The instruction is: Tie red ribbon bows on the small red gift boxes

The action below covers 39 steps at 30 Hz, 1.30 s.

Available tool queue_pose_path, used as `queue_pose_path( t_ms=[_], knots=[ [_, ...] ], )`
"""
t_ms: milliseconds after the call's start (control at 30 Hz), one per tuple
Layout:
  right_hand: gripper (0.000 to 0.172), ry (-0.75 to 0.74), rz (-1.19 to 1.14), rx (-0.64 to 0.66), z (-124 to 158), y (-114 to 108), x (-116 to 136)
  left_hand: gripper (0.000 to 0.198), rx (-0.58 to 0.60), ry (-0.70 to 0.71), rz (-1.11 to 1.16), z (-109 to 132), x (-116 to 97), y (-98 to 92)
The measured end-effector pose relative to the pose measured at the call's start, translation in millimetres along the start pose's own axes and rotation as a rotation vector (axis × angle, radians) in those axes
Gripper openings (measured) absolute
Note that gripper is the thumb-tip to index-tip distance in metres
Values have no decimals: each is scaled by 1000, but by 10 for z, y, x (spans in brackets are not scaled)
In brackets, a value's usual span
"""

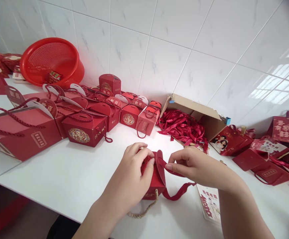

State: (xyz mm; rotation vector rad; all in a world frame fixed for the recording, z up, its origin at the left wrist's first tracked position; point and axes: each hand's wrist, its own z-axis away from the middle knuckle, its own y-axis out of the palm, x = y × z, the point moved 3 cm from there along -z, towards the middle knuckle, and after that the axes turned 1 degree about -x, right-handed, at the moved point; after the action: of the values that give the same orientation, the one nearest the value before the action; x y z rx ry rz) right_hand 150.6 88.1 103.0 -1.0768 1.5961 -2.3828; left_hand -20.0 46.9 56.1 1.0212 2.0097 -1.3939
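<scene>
A small red gift box [155,177] stands on the white table in front of me, its rounded flap [161,166] raised on the right side. My left hand [138,166] is closed at the top left of this box, with thumb and fingers bent over the top edge; what lies under the fingertips is partly hidden. Between thumb and fingers of my right hand [187,162] is a dark red ribbon [181,192], which passes by the flap and trails in a loop onto the table. A twisted beige cord handle [144,212] hangs at the box's near side.
Several red boxes with cord handles [84,131] stand along the left and back. A cardboard box [196,111] spills red ribbons [184,127]. A red plastic basket [52,61] leans by the tiled wall. Printed cards [210,204] lie near my right forearm; more red boxes [266,166] sit right.
</scene>
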Motion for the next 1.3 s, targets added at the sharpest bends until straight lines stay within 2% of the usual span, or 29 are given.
queue_pose_path(
  t_ms=[500, 567, 667, 767, 933, 1100, 1200, 1300],
  knots=[
    [37, -29, 26, -33, -19, 30, 54, 21, 76, -48, 49, 8, 13, 44],
    [33, -55, 49, -78, -18, 14, 61, 21, 89, -43, 68, 3, 6, 37],
    [17, -90, 50, -201, -21, -25, 56, 19, 98, -42, 105, 1, -4, 23],
    [30, -113, -46, -296, -32, -50, 39, 18, 73, -27, 158, 8, -15, 3],
    [32, -256, -210, -188, -77, 2, 98, 19, -34, 40, 297, 27, -61, -53],
    [14, -350, -353, -154, -114, 53, 147, 22, -74, -18, 439, 19, -86, -111],
    [14, -367, -448, -253, -104, 16, 148, 23, -86, -81, 467, 1, -59, -133],
    [14, -391, -515, -423, -32, -103, 164, 21, -42, -148, 429, -8, 14, -120]
  ],
)
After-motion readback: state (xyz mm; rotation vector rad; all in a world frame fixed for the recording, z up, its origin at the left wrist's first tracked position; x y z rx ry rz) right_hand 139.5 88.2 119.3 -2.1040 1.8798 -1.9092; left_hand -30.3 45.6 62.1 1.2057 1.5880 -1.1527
